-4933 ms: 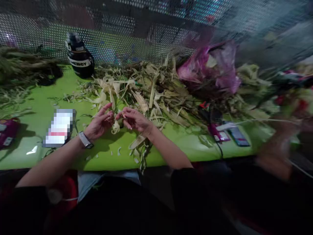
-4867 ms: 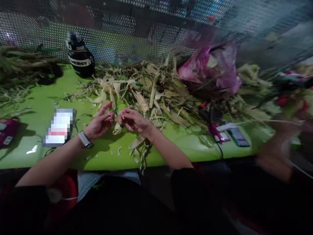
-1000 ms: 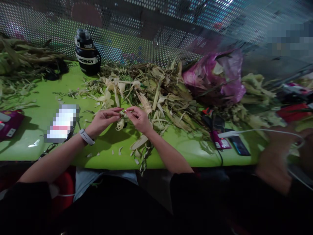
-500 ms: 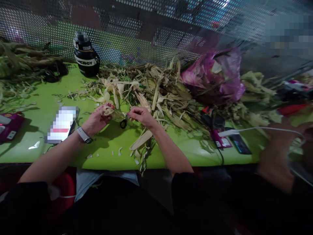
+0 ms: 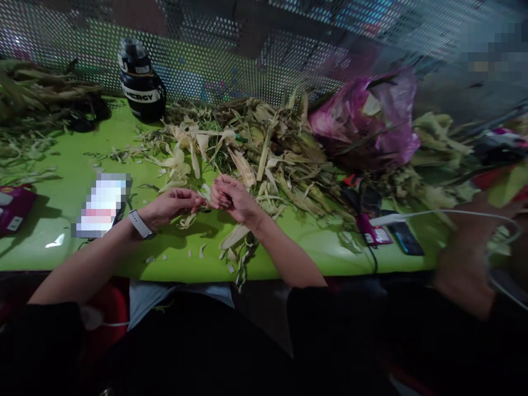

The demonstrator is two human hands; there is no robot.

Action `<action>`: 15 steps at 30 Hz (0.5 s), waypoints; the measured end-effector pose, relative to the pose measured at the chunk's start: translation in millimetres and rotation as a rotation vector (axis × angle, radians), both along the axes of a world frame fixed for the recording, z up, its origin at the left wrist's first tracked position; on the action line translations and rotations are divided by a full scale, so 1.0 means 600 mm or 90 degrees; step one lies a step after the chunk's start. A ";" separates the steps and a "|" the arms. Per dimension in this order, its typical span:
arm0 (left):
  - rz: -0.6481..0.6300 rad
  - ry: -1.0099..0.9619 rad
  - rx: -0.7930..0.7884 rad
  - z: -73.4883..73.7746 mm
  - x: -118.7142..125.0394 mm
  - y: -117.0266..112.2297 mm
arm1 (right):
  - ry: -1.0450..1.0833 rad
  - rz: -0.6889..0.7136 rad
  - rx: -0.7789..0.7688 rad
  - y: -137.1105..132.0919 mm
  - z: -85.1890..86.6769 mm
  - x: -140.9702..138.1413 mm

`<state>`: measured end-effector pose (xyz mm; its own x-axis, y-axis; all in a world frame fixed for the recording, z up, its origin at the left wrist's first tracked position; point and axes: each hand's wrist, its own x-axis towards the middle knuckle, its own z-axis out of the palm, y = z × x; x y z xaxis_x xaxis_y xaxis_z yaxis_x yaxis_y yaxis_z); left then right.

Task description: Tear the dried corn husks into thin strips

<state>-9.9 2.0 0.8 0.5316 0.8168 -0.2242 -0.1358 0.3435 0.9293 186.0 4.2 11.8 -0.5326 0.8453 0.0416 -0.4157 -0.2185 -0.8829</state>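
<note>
Clock centred between the two hands; 12 points away from the wearer.

Containers. Black bottle (image 5: 142, 91) upright at 11, clear cap on, white label band reading "NERGY"; contents hidden by the dark wall. Pink plastic bag (image 5: 396, 132) at 2, crumpled, mouth gaping; pale and green leafy matter in the mouth, remainder only a dark mass through the film. Bag stands against the husk pile (image 5: 289, 159), which spreads from 12 to 3.

Specimen. Pale husk strip (image 5: 187, 221) at the hands, over the near half of the green table (image 5: 177, 261). Loose end curls below the left fingers toward 8; long axis apparently 8 to 2, though the hands cover its middle.

Hands. Left hand (image 5: 173, 203): thumb and fingertips together, pinched on the strip, pointing to 3. Right hand (image 5: 235, 201), just beside it: fingers curled inward; cannot tell whether they clamp anything. White-strapped watch (image 5: 141, 224) on the left wrist.

Surroundings. Lit phone (image 5: 102, 206), screen pixelated, at 9. Purple box (image 5: 377, 234) with white cable and dark phone (image 5: 404, 234) just past 3, side by side. Narrow husk scraps (image 5: 239, 258) between 4 and 5, hanging over the near edge.
</note>
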 end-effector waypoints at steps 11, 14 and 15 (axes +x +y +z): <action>0.094 -0.004 -0.095 -0.009 -0.011 0.014 | -0.001 -0.070 0.029 0.006 0.012 0.017; 0.090 0.076 -0.117 -0.020 0.001 0.005 | 0.071 -0.082 0.023 0.006 0.009 0.012; 0.045 0.116 -0.117 -0.024 0.009 -0.002 | 0.097 -0.089 0.021 0.004 0.007 0.009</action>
